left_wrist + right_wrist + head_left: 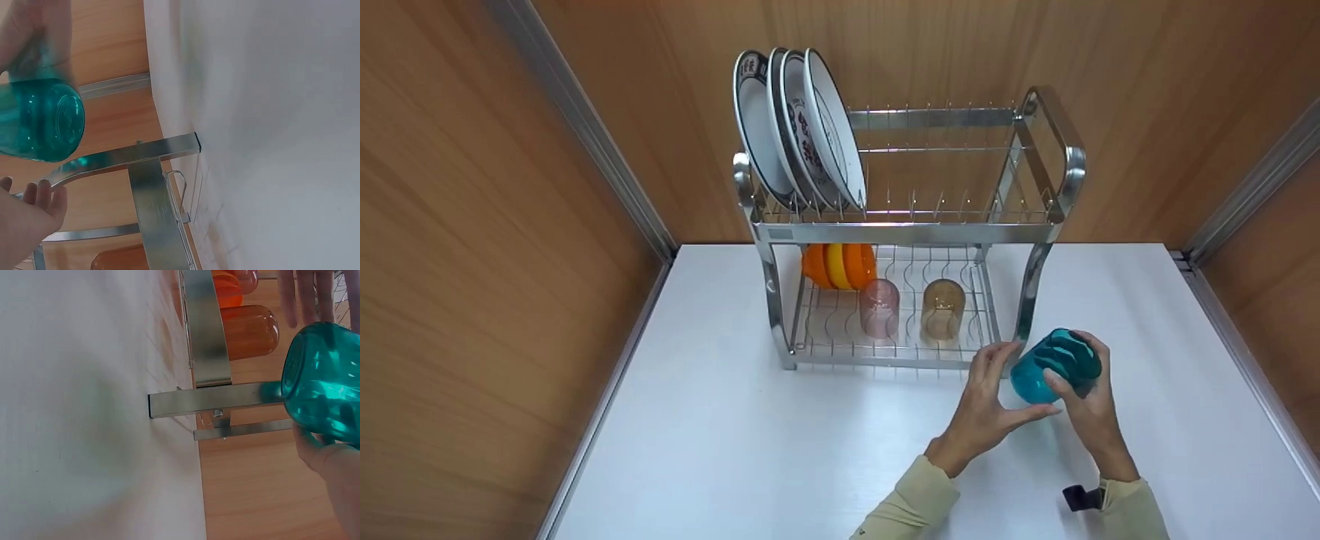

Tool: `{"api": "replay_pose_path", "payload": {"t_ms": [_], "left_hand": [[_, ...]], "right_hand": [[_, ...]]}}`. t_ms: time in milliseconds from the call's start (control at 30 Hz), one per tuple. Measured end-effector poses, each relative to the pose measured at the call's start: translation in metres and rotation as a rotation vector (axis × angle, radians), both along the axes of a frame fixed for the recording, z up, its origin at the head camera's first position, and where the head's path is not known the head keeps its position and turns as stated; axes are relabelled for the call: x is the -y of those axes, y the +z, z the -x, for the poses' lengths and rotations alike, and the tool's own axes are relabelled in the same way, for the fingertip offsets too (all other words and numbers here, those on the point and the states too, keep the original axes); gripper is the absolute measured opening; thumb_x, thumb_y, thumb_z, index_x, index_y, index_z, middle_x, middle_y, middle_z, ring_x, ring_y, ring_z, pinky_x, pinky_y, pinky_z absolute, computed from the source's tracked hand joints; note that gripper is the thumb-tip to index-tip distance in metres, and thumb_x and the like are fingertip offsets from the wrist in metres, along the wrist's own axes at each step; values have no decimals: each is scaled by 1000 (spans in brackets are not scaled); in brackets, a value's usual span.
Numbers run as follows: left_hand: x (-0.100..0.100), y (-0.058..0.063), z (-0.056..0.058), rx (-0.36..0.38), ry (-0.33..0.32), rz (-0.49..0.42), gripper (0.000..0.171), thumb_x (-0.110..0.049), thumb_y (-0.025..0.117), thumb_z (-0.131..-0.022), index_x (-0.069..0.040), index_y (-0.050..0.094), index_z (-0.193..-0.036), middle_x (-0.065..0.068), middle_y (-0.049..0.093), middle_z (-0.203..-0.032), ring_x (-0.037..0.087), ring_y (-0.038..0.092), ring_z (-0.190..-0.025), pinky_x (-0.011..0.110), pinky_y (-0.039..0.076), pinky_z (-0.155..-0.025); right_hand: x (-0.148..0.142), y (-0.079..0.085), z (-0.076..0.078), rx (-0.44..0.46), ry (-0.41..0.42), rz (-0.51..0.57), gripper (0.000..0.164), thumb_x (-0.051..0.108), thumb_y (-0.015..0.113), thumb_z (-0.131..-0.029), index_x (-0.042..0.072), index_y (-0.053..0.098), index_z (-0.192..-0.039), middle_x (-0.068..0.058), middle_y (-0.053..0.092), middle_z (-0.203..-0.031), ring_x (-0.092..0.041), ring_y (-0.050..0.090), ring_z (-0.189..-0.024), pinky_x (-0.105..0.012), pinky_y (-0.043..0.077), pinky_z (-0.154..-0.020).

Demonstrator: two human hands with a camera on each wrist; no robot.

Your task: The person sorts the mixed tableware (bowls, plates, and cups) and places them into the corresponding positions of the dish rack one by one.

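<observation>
A teal see-through glass [1030, 375] is tilted in the air by the dish rack's front right leg, its mouth toward the upper right. My right hand [1093, 416] grips it, thumb on the near side and fingers around the far side. On the other side is my left hand [981, 414], thumb and fingers spread apart around the glass's base end. In the left wrist view a gap shows between the left fingertips [44, 191] and the glass. The right wrist view shows the glass's round base facing left, above the white surface.
The two-tier metal dish rack [907, 234] stands against the wooden back wall [930, 45]. Several plates [832, 135] lean upright at its upper left. Below are orange and yellow bowls [836, 266], a pink glass [879, 309] and an amber glass [943, 309], both upside down.
</observation>
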State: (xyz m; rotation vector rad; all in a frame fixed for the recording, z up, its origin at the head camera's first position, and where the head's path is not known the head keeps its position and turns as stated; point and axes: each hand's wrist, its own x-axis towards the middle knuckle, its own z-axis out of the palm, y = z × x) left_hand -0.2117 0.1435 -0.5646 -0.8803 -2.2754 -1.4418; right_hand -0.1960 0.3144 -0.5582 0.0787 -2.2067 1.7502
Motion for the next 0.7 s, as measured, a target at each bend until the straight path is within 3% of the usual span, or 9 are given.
{"api": "replay_pose_path", "payload": {"t_ms": [200, 400, 600, 700], "left_hand": [[-4, 3, 3, -54, -57, 46, 93, -47, 72, -77, -17, 21, -149, 2, 27, -147, 12, 29, -134, 21, 34, -104], [-9, 5, 7, -16, -127, 46, 100, -42, 74, -76, -22, 10, -151, 1, 20, -149, 12, 28, -135, 21, 34, -104], [-9, 9, 9, -23, -165, 61, 96, -39, 73, -79, -23, 11, -151, 1, 21, -148, 12, 27, -136, 21, 34, -104], [-7, 13, 9, -48, -173, 62, 91, -35, 73, -81, -21, 14, -150, 0, 23, -147, 10, 27, -135, 21, 35, -103]], "right_hand": [[12, 6, -3, -35, 56, 49, 70, 3, 57, -88, 14, 19, -146, -3, 32, -141, -22, 33, -123, -17, 46, -88], [18, 12, -7, -58, 121, 175, 57, 6, 44, -95, 13, 20, -146, -7, 30, -140, -23, 30, -123, -20, 47, -90], [17, 16, -11, -119, 218, 301, 48, 14, 33, -102, 8, 15, -146, -13, 26, -139, -26, 32, -122, -23, 47, -93], [18, 20, -13, -118, 228, 356, 46, 14, 31, -102, 8, 17, -145, -14, 27, -138, -26, 32, -122, -25, 47, -93]]}}
